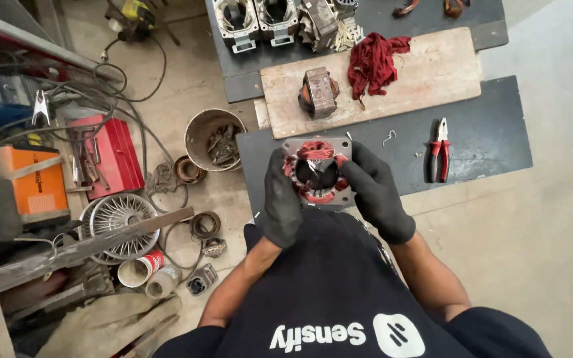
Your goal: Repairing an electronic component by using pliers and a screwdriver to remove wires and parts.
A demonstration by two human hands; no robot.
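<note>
Both my hands wear black gloves and hold a square grey motor stator [318,170] with reddish copper windings around its round bore. My left hand [281,199] grips its left side, fingers curled over the edge. Gripping the right side is my right hand [378,192]. The stator is held above a dark board [392,159] on the floor, in front of my lap.
Red-handled pliers [440,150] lie on the dark board to the right. A wooden plank [426,79] carries another stator [318,93] and a red rag [373,63]. A metal bucket of parts [213,139], a red toolbox [111,156], a fan guard [117,225] and cables crowd the left.
</note>
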